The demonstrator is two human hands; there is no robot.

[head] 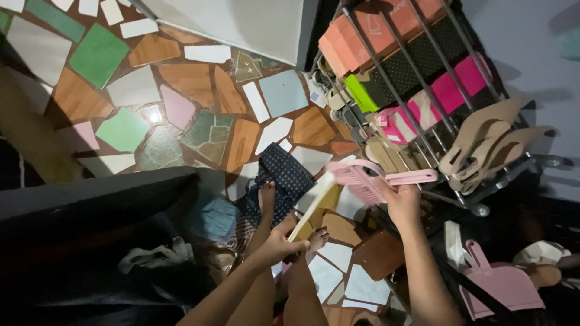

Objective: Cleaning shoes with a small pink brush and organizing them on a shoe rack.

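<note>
Multicoloured broken-tile floor (199, 78) spreads below, with a metal shoe rack (423, 90) of boxes and sandals at the right. Pink dustpan (504, 290) lies near the rack's foot. Right hand (402, 202) grips a pink brush (377, 178) by its handle; left hand (279, 241) closes its fingers round a pale flat stick (314, 205), just beside the brush.

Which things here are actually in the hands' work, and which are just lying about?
In hand:
left hand grips a pale flat sandal
right hand holds a pink brush beside the sandal

Lying about:
shoe rack with shoes and boxes
pink dustpan on the floor
dark patterned cloth by the feet
mosaic tile floor
</note>
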